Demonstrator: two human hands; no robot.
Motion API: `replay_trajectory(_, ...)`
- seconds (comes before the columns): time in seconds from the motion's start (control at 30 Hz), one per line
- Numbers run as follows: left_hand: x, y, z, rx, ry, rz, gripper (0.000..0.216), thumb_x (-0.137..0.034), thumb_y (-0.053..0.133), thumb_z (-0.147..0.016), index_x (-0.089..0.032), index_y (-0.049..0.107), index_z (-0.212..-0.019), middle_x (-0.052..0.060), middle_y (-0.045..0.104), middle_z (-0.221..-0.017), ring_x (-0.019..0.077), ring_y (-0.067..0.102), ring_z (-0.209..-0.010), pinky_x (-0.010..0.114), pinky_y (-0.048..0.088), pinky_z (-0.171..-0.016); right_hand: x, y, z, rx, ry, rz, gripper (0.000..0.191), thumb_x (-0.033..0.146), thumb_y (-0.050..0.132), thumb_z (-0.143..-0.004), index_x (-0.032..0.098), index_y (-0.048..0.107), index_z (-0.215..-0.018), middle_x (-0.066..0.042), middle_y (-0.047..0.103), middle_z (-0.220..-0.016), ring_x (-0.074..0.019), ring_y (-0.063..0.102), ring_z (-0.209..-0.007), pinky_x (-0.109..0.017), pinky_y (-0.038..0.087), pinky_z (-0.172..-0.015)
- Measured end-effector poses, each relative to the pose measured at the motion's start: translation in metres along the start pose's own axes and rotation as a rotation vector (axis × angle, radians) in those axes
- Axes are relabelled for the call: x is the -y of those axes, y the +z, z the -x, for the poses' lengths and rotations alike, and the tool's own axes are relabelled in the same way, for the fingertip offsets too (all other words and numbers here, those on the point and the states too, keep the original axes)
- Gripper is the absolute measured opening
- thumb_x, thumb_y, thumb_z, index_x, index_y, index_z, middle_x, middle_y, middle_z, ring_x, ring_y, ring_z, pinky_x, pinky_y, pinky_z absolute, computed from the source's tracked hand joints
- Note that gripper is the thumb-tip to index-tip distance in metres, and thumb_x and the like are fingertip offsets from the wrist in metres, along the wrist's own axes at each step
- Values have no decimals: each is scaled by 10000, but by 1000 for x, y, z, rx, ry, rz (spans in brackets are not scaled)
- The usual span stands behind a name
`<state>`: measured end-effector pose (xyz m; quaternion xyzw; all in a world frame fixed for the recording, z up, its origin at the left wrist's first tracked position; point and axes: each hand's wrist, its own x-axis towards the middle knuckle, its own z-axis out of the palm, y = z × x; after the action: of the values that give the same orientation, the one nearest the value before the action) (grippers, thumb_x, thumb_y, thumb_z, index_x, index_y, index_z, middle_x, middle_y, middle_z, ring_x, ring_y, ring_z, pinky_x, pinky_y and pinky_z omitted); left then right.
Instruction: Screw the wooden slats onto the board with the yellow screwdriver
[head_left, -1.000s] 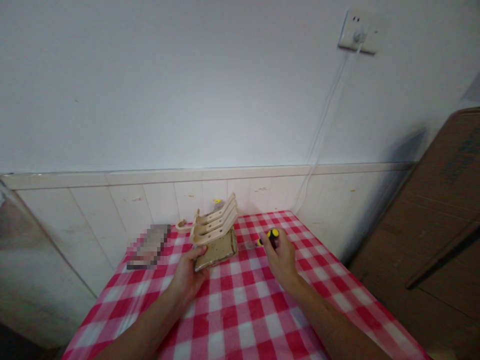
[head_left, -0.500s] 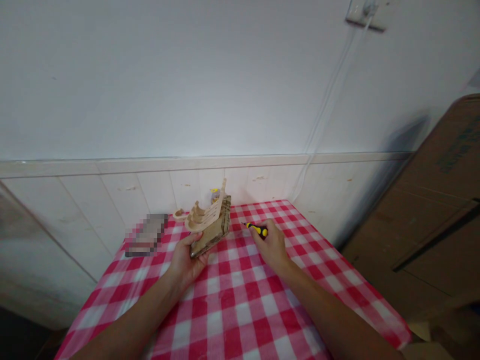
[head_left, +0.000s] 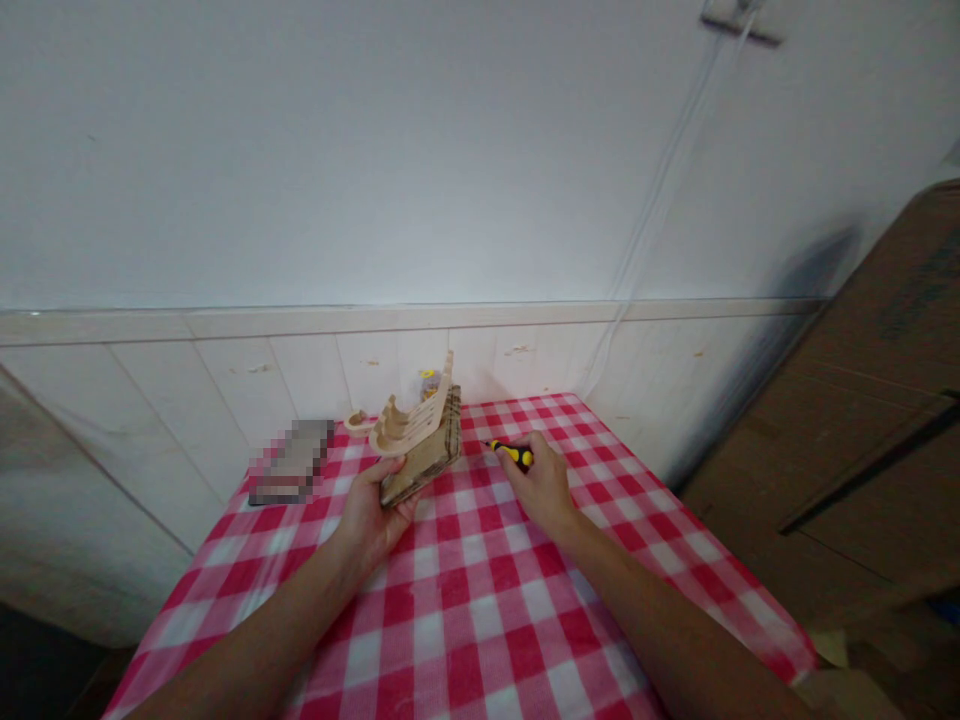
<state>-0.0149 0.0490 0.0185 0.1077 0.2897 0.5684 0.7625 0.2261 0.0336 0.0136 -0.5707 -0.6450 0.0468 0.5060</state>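
My left hand [head_left: 375, 505] grips the near end of a thick brown cardboard piece [head_left: 420, 464], thumb on top and fingers beneath, holding it tilted above the table. Against the cardboard's upper face rests a pale wooden piece [head_left: 412, 425] with curved prongs and a row of small holes; I cannot tell how it is fixed. To the right, my right hand [head_left: 541, 480] is closed round a yellow-and-black screwdriver [head_left: 511, 454]. Its thin tip points left toward the cardboard and stays apart from it.
A red-and-white checked cloth [head_left: 465, 620] covers the table. A blurred-out flat rectangular object [head_left: 292, 462] lies at the left. Behind the wooden piece stand a small yellow-topped container [head_left: 430, 382] and a ring-shaped wooden part [head_left: 355, 420]. Large cardboard [head_left: 855, 440] leans at the right.
The view has tipped slightly, so the table and hands sit a little higher in the picture. Both hands keep nearly the same hold and position.
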Motion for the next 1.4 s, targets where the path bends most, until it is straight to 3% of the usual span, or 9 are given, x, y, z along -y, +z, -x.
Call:
replay_trajectory(0.27, 3, -4, -4, 12, 42, -21, 566, -47, 582, -787, -76, 592, -1352, 152, 822, -976, 250, 809, -740, 304, 680, -618, 3, -1, 0, -21, 8, -39, 199, 420, 644, -893, 226, 630, -851, -12, 708, -712, -186, 622, -600, -292, 473, -553)
replay_trajectory(0.37, 8, -3, -5, 5, 146, -105, 554, -35, 652, -743, -100, 645, -1293, 138, 818, -1046, 256, 806, -848, 334, 678, -746, 7, -9, -6, -148, 41, -101, 253, 463, 652, -912, 210, 656, -917, -34, 726, -777, -195, 646, -647, -305, 501, -585)
replay_trajectory(0.47, 13, -4, -6, -29, 310, -228, 517, -31, 763, -659, -128, 706, -1164, 94, 820, -1028, 227, 787, -858, 298, 649, -761, 11, -19, -11, -342, 71, -182, 287, 469, 644, -937, 199, 647, -1035, -67, 735, -909, -199, 663, -700, -314, 520, -601)
replay_trajectory(0.57, 16, -7, -7, -40, 429, -312, 519, -80, 859, -594, -155, 722, -1090, 71, 816, -1021, 216, 770, -868, 299, 624, -786, 20, -26, -6, -408, -30, -220, 227, 397, 642, -958, 214, 614, -1087, -61, 714, -934, -190, 657, -684, -317, 527, -594)
replay_trajectory(0.77, 19, -12, -7, -26, 501, -431, 580, -189, 927, -572, -201, 698, -1105, 68, 796, -1060, 243, 745, -902, 348, 601, -799, 43, -23, 12, -159, -423, -107, 135, 205, 627, -953, 241, 597, -1080, -46, 730, -891, -197, 698, -729, -309, 565, -638)
replay_trajectory(0.87, 19, -11, -7, -32, 556, -495, 605, -182, 917, -560, -209, 691, -1120, 61, 785, -1077, 247, 730, -933, 343, 586, -818, 44, -18, 13, -85, -403, -73, 101, 226, 599, -976, 234, 590, -1076, -57, 741, -907, -201, 717, -746, -311, 586, -659)
replay_trajectory(1.2, 21, -3, 2, 37, 620, -600, 640, -165, 869, -553, -198, 668, -1160, 66, 764, -1161, 260, 700, -1058, 363, 552, -922, 34, -13, 11, -37, -408, -77, 92, 246, 569, -1004, 236, 570, -1096, -69, 732, -943, -209, 738, -820, -318, 613, -710)
replay_trajectory(1.4, 20, -6, 0, 43, 621, -617, 647, -144, 857, -570, -206, 666, -1185, 67, 760, -1189, 257, 699, -1085, 347, 554, -929, 37, -17, 7, 5, -533, -57, 131, 156, 542, -992, 238, 566, -1092, -69, 719, -933, -211, 720, -842, -326, 610, -731)
